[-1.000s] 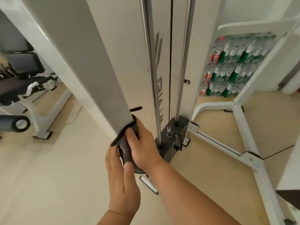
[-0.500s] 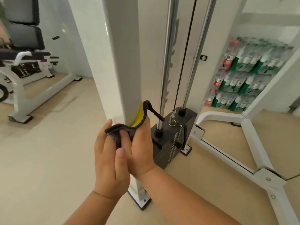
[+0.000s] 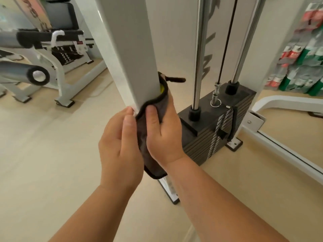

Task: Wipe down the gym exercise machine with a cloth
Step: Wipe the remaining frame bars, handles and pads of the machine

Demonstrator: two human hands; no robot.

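Note:
A white upright post [image 3: 132, 49] of the cable machine rises in the middle of the view. A dark grey cloth [image 3: 148, 151] with a yellow inner side is wrapped round the post's lower part. My right hand [image 3: 164, 135] grips the cloth against the post from the right, thumb on its front. My left hand [image 3: 120, 145] holds the post and the cloth's left edge from the left, fingers curled round it. The post's foot plate [image 3: 172, 193] shows just below the cloth.
The black weight stack [image 3: 218, 130] with chrome guide rods [image 3: 198, 55] and a cable stands right of the post. A white frame bar [image 3: 283, 147] runs along the floor at right. Packs of bottles [image 3: 304, 55] stand at far right. Another machine [image 3: 50, 49] stands at left.
Both hands have slid down the post with the cloth, close to the foot plate. The view has shifted and tilted lower.

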